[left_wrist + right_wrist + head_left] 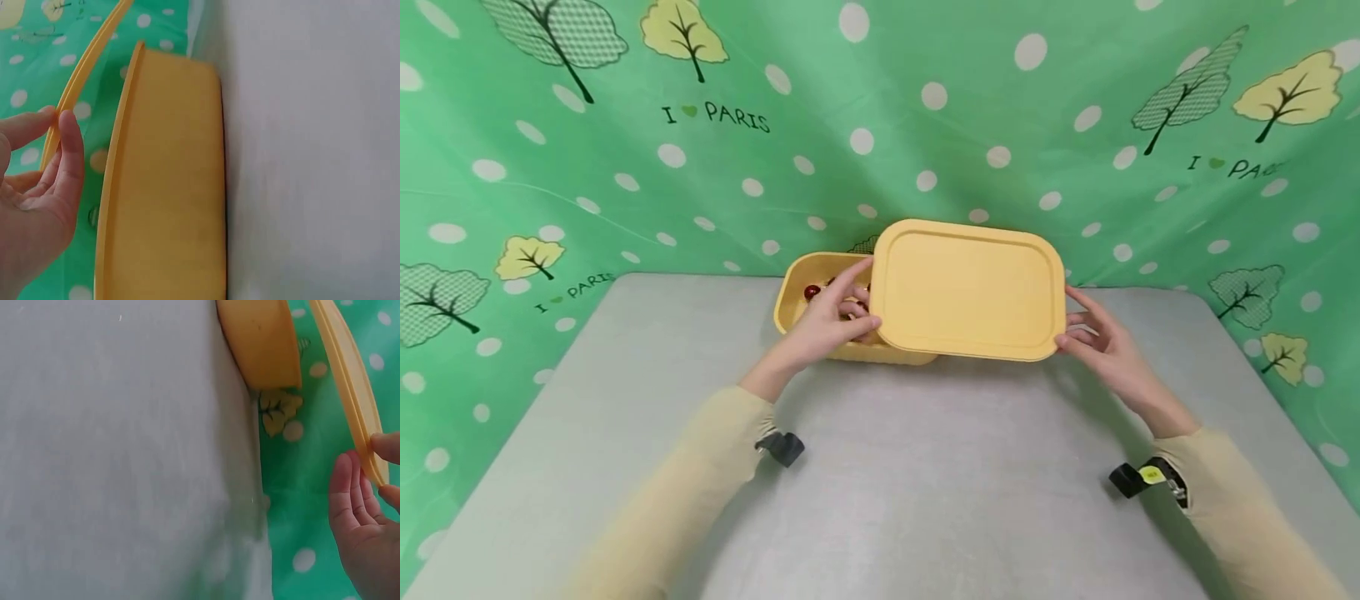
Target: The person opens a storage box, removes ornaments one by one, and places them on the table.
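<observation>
Both hands hold a yellow rectangular lid (pixel 970 292) with rounded corners, raised above the table. My left hand (pixel 827 325) pinches its left end between thumb and fingers; in the left wrist view the lid (pixel 79 78) appears edge-on. At the lid's other end my right hand (pixel 1108 350) grips the edge, thumb on one face and fingers on the other. Below and to the left stands a matching yellow box (pixel 790 304), its top uncovered at the left. Dark red round things (pixel 812 292) lie inside it. The lid and left hand hide the rest of the box's inside.
The box stands toward the back of a grey table (pixel 925 467). Behind the table hangs a green curtain (pixel 895 108) with white dots and printed trees. Each wrist wears a black strapped-on device (pixel 784 448).
</observation>
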Motion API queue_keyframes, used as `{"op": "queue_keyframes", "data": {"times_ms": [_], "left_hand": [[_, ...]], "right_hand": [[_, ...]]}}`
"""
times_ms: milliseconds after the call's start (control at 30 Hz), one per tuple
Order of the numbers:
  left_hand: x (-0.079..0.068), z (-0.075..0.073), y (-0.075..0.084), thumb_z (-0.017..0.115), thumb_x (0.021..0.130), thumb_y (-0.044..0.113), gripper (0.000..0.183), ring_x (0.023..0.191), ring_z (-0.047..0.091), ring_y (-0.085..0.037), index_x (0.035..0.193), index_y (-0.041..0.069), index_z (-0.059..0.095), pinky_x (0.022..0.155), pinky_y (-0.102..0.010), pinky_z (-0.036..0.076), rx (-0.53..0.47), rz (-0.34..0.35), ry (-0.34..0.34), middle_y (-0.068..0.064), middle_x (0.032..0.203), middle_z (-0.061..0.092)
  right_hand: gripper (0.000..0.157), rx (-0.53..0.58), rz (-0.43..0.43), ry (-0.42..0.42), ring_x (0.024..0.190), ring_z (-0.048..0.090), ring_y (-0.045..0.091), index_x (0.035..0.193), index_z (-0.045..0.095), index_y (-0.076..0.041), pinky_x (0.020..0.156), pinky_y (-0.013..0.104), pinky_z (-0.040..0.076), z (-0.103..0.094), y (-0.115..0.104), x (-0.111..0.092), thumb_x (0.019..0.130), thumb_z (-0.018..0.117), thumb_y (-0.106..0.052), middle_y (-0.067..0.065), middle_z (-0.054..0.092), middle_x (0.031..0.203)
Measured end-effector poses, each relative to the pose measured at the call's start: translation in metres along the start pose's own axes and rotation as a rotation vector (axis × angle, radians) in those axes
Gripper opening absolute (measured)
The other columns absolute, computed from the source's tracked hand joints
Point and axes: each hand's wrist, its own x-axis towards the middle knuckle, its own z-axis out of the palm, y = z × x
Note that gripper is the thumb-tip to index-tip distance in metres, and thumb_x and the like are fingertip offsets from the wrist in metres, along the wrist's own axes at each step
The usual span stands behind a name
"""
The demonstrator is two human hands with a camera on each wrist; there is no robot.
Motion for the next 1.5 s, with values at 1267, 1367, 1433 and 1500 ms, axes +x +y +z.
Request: {"op": "queue_keyframes", "data": {"times_ms": [1267,1367,1433,1500], "left_hand": [[0.065,0.183,-0.028,0.063,0.093,0.017,0.062,0.093,0.065,-0.013,0.146,0.002,0.035,0.079,-0.017,0.048,0.245,-0.199,0.191,-0.013,0.138,0.052],[0.064,0.181,-0.034,0.065,0.092,0.018,0.062,0.108,0.059,-0.017,0.145,0.002,0.038,0.092,-0.021,0.044,0.280,-0.268,0.196,-0.011,0.136,0.054],[0.063,0.179,-0.036,0.065,0.091,0.019,0.064,0.119,0.053,-0.017,0.146,0.003,0.037,0.099,-0.023,0.039,0.295,-0.309,0.186,-0.010,0.139,0.052],[0.061,0.176,-0.036,0.065,0.091,0.022,0.069,0.126,0.047,-0.017,0.149,0.004,0.033,0.103,-0.024,0.036,0.313,-0.336,0.163,-0.009,0.143,0.048]], "right_hand": [[0.060,-0.341,0.500,0.169,0.082,0.053,-0.010,0.144,0.023,0.016,0.070,0.015,0.051,-0.102,0.050,-0.049,0.103,0.042,-0.023,0.018,0.043,0.126],[0.060,-0.371,0.488,0.154,0.081,0.054,-0.011,0.143,0.024,0.018,0.070,0.015,0.051,-0.099,0.051,-0.047,0.103,0.043,-0.023,0.029,0.037,0.131],[0.060,-0.376,0.482,0.152,0.081,0.054,-0.011,0.143,0.025,0.018,0.070,0.014,0.051,-0.096,0.051,-0.046,0.103,0.044,-0.023,0.031,0.036,0.132],[0.060,-0.381,0.477,0.145,0.081,0.054,-0.011,0.142,0.026,0.019,0.071,0.014,0.051,-0.094,0.051,-0.045,0.103,0.045,-0.022,0.032,0.035,0.133]]}}
